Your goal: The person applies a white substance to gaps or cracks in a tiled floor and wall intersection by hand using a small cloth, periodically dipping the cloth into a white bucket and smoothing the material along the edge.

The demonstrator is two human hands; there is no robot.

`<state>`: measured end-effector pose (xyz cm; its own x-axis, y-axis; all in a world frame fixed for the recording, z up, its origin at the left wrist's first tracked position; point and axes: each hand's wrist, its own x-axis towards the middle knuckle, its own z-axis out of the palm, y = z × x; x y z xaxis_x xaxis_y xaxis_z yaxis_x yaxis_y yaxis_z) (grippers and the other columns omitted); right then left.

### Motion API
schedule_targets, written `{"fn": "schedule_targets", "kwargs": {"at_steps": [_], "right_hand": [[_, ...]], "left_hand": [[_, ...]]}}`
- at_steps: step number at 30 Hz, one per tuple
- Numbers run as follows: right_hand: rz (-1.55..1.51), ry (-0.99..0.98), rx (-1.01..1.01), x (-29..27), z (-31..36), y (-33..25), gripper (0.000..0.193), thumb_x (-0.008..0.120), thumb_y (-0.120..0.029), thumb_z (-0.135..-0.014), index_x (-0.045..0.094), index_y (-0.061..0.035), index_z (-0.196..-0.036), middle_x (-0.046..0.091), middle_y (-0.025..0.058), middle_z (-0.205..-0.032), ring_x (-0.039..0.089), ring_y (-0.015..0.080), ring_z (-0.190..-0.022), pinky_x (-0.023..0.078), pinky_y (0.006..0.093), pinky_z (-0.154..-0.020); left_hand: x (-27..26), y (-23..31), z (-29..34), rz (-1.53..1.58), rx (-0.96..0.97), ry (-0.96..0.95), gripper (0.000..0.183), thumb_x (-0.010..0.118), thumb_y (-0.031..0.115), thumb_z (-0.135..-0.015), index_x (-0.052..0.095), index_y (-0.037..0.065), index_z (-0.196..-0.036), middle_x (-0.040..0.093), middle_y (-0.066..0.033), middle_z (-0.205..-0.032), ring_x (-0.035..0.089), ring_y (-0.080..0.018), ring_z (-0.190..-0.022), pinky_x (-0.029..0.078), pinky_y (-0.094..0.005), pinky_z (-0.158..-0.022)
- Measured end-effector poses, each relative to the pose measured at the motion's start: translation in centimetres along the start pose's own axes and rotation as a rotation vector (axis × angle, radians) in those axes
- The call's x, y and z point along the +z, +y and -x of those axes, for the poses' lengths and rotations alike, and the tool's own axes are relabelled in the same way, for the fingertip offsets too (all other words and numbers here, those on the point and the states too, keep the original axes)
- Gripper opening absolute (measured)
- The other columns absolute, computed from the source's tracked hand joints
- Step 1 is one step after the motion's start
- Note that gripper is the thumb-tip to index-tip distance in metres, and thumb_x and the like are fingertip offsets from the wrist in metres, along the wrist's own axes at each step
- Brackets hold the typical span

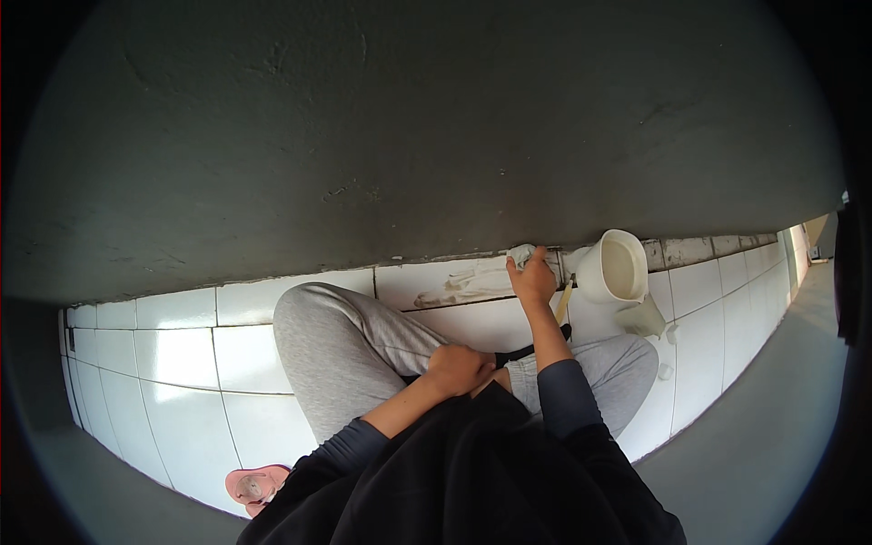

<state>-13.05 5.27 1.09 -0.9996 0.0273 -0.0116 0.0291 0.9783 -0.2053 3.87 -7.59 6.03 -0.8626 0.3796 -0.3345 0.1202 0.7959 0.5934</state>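
Observation:
My right hand point(533, 281) reaches to the foot of the dark wall, its fingers closed on a crumpled whitish cloth point(521, 255). The cloth presses at the seam where the white floor tiles point(495, 318) meet the wall. Left of it, a wet-looking whitish smear with brown dirt point(454, 289) lies on the tile. My left hand point(457, 369) rests in my lap between my bent legs, its fingers curled in with nothing visible in them. Just right of my right hand stands a white plastic pitcher-like container point(590, 272) with pale contents.
A thin yellow stick-like handle point(565, 301) lies beside the container. Near its base is a grey-green block-like piece point(643, 317). Pale scraps point(666, 371) lie near my right knee. A pink slipper point(257, 486) is at lower left. The dark wall point(409, 136) rises straight ahead.

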Motion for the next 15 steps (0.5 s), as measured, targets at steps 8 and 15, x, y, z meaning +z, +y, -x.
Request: {"fn": "schedule_targets", "kwargs": {"at_steps": [8, 15], "right_hand": [[-0.078, -0.058, -0.282, 2.1, 3.6, -5.6, 0.057, 0.065, -0.040, -0.072, 0.036, -0.0008, -0.102, 0.063, 0.0167, -0.075, 0.063, 0.0323, -0.066, 0.050, 0.0406, -0.059], [-0.007, -0.038, 0.004, 0.0, 0.2, -0.6, 0.056, 0.066, -0.038, -0.071, 0.037, -0.0011, -0.100, 0.063, 0.0150, -0.076, 0.063, 0.0303, -0.066, 0.051, 0.0387, -0.059]], "left_hand": [[0.6, -0.3, -0.5, -0.037, 0.006, -0.036, 0.029, 0.040, 0.038, -0.087, 0.063, 0.021, -0.085, 0.062, -0.0096, -0.068, 0.062, -0.0284, -0.067, 0.048, -0.0420, -0.059], [0.3, 0.0, -0.2, 0.017, 0.037, 0.035, 0.029, 0.041, 0.038, -0.086, 0.064, 0.021, -0.087, 0.062, -0.0099, -0.068, 0.061, -0.0286, -0.066, 0.048, -0.0420, -0.058]]}}
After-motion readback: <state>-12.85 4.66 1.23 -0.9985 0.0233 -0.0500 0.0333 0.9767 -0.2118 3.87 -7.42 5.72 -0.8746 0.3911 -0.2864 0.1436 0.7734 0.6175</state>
